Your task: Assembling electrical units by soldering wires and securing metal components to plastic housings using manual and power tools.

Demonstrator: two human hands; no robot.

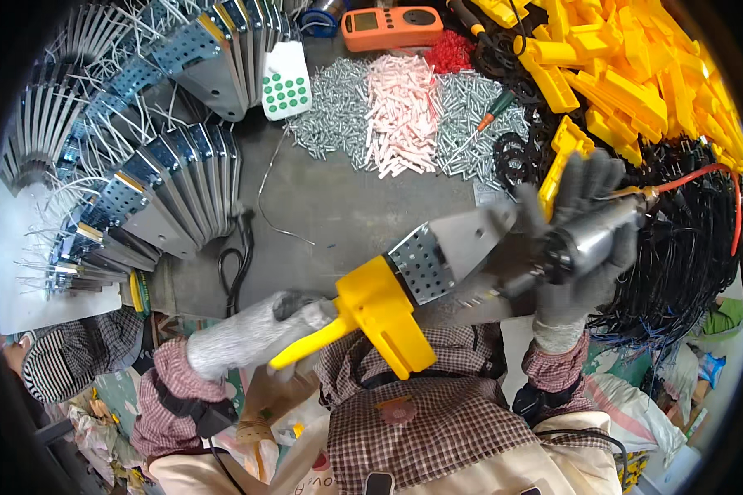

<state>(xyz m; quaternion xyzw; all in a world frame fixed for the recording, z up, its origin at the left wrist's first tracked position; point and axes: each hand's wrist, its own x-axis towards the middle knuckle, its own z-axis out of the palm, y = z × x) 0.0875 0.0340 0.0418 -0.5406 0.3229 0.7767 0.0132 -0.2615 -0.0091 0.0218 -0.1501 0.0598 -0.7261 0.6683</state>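
Held piece: yellow plastic housing [380, 305], glossy and evenly coloured, with a blocky body and a smooth, rounded handle tapering toward the lower left. Raised moulding shows on its face. From the housing's upper right side a perforated metal plate [422, 262] projects, silvery blue, with rows of dark holes; beyond that, a plain grey metal plate [473, 239], flat and dull, its far end smeared by motion blur.

Position: the piece is held slantwise at the front edge of the worktop [347, 206], partly over the person's checked apron [421, 437].

Left hand [293, 318], grey-gloved: fingers closed about the handle where it meets the body. Right hand [590, 264], also gloved and blurred: holds a silver driver [590, 235], fed by a red hose [693, 175]; some fingers extend past the tool, and how tightly they close cannot be told. The driver's nose points toward the metal plates; contact cannot be judged.

Surroundings: left, rows of stacked metal plates [173, 190] with pale wires. Far side, heaped screws [330, 115], pale pink pegs [400, 115], orange meter [392, 27]. Right, piled yellow parts [619, 74] above bundled black cables [677, 231].
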